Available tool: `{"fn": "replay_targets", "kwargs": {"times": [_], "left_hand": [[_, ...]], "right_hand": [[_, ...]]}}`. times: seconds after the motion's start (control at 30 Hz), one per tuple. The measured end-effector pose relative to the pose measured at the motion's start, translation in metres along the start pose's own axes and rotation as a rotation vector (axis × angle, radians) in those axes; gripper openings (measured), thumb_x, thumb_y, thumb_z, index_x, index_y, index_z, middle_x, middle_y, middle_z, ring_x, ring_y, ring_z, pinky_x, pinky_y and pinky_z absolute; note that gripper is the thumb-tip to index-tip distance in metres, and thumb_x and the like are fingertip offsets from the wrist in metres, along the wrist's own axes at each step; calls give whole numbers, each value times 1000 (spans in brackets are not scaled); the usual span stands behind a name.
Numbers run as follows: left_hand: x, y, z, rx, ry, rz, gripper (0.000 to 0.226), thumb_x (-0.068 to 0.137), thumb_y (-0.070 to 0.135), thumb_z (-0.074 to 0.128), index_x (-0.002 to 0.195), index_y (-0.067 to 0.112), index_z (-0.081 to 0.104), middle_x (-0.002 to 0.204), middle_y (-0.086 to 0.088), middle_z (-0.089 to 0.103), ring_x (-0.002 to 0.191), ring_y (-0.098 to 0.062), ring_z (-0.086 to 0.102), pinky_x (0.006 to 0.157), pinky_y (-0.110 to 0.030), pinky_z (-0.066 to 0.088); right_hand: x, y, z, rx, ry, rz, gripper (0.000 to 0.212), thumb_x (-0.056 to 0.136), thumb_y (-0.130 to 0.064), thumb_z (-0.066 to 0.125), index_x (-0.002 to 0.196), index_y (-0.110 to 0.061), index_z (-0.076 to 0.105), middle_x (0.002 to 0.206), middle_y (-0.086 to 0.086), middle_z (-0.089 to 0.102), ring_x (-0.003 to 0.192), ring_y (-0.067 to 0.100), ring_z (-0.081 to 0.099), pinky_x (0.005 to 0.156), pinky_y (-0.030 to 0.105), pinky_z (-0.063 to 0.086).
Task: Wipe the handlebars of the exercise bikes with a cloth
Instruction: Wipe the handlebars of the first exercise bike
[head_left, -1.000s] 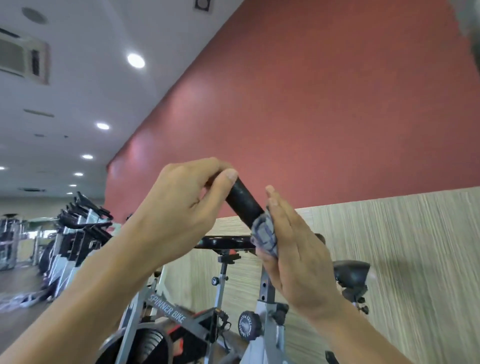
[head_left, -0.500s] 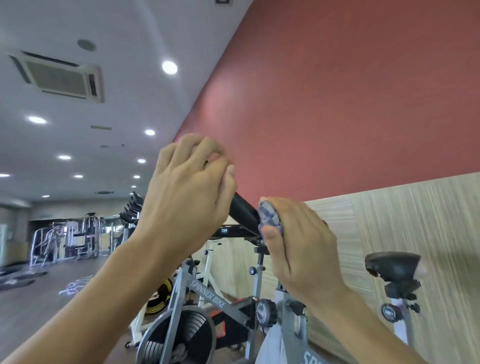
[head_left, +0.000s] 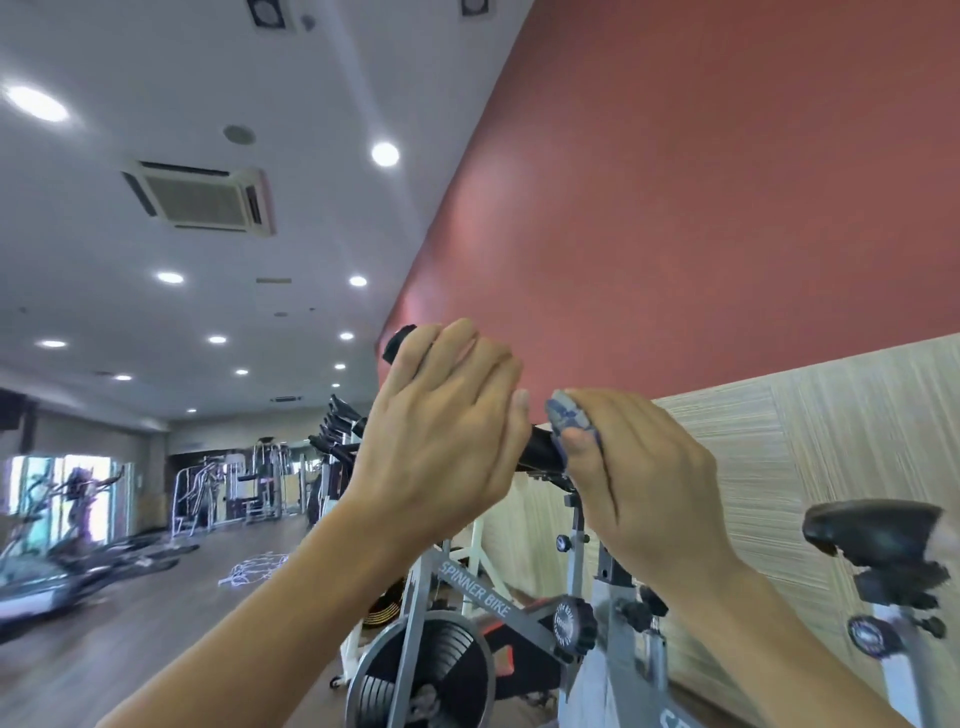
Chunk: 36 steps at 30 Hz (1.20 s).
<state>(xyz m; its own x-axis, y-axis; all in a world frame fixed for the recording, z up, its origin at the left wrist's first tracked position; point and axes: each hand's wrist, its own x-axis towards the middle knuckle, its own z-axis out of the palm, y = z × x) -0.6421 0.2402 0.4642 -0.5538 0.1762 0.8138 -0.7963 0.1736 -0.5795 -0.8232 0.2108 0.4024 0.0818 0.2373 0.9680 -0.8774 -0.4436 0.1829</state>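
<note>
A black handlebar (head_left: 537, 451) of the nearest grey exercise bike runs up and to the left, and its tip (head_left: 397, 343) pokes out above my left hand. My left hand (head_left: 441, 436) grips the upper part of the bar, fingers curled over it. My right hand (head_left: 639, 478) wraps a grey-blue cloth (head_left: 566, 418) around the bar just below the left hand. Only a small fold of the cloth shows by my thumb. The stretch of bar between the two hands is short.
A grey bike marked SPINNER BIKE (head_left: 470, 613) with a flywheel stands just beyond. A black saddle (head_left: 878, 530) is at the right. More bikes (head_left: 337, 441) line the red and wood-panelled wall (head_left: 727, 208). Gym machines (head_left: 228, 488) stand far left across an open wooden floor.
My left hand has slid higher along the bar, and its tip now shows above the fingers. My right hand with the cloth stays wrapped on the bar. The view has swung left.
</note>
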Motion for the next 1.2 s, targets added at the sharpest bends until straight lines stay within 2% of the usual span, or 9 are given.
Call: {"fn": "replay_targets", "kwargs": {"times": [0.17, 0.3, 0.43, 0.53, 0.63, 0.73, 1.03, 1.13, 1.2], "left_hand": [[1, 1, 5, -5, 106, -1, 39, 104, 22, 37, 93, 11, 73, 94, -2, 71, 91, -29, 62, 100, -41, 39], [3, 11, 13, -9, 182, -81, 40, 103, 20, 39, 83, 11, 72, 85, -2, 71, 76, -28, 57, 96, -41, 38], [4, 10, 18, -19, 268, -76, 41, 104, 18, 40, 78, 10, 71, 79, -3, 71, 72, -29, 56, 93, -41, 37], [4, 11, 20, -23, 310, -111, 43, 103, 16, 42, 71, 11, 69, 73, -1, 68, 66, -29, 51, 92, -39, 34], [2, 11, 21, -9, 317, -126, 46, 103, 17, 41, 65, 11, 67, 67, -1, 66, 64, -26, 47, 92, -38, 34], [5, 14, 18, 13, 297, -159, 50, 100, 19, 42, 55, 10, 63, 57, -1, 62, 63, -19, 36, 91, -39, 38], [38, 25, -28, 41, -441, -57, 46, 76, 16, 65, 49, 25, 29, 41, -5, 49, 40, -20, 45, 61, -34, 39], [59, 20, -35, -37, -879, -75, 33, 96, 24, 37, 64, 23, 47, 67, -4, 62, 61, -24, 51, 71, -36, 41], [73, 18, -40, -52, -1003, -28, 39, 103, 26, 23, 68, 22, 40, 74, -1, 59, 63, -21, 39, 71, -36, 32]], "right_hand": [[-18, 46, -2, 218, -38, 108, 61, 111, -49, 22, 128, -9, 64, 115, -4, 67, 103, 9, 62, 83, 32, 57], [-11, 21, 0, 191, 69, 126, 61, 111, -43, 23, 113, -5, 71, 101, 4, 73, 93, 9, 59, 82, 9, 42], [-6, 18, 6, 82, 64, -53, 58, 111, -42, 28, 114, -5, 72, 104, 2, 74, 96, 14, 65, 84, 19, 47], [-13, 40, 5, 281, 46, 58, 47, 111, -42, 28, 107, -21, 70, 89, -13, 65, 78, 7, 59, 74, 13, 46], [-14, 48, -1, 600, -51, 382, 37, 106, -40, 35, 72, -30, 49, 57, -11, 43, 47, 20, 45, 46, 40, 43], [-2, 41, -10, 536, -172, 394, 43, 101, -41, 38, 65, -18, 44, 51, 1, 48, 47, 29, 49, 47, 48, 44], [41, 22, -39, 218, -746, 462, 50, 101, -54, 24, 66, -25, 45, 61, -4, 49, 61, 14, 48, 57, 37, 38], [56, 12, -39, 100, -996, 614, 52, 107, -45, 23, 106, -13, 64, 120, 9, 63, 114, 24, 53, 94, 41, 38], [68, 9, -37, 36, -1161, 737, 71, 105, -51, 16, 135, 3, 50, 150, 23, 42, 139, 32, 37, 114, 38, 25]]}}
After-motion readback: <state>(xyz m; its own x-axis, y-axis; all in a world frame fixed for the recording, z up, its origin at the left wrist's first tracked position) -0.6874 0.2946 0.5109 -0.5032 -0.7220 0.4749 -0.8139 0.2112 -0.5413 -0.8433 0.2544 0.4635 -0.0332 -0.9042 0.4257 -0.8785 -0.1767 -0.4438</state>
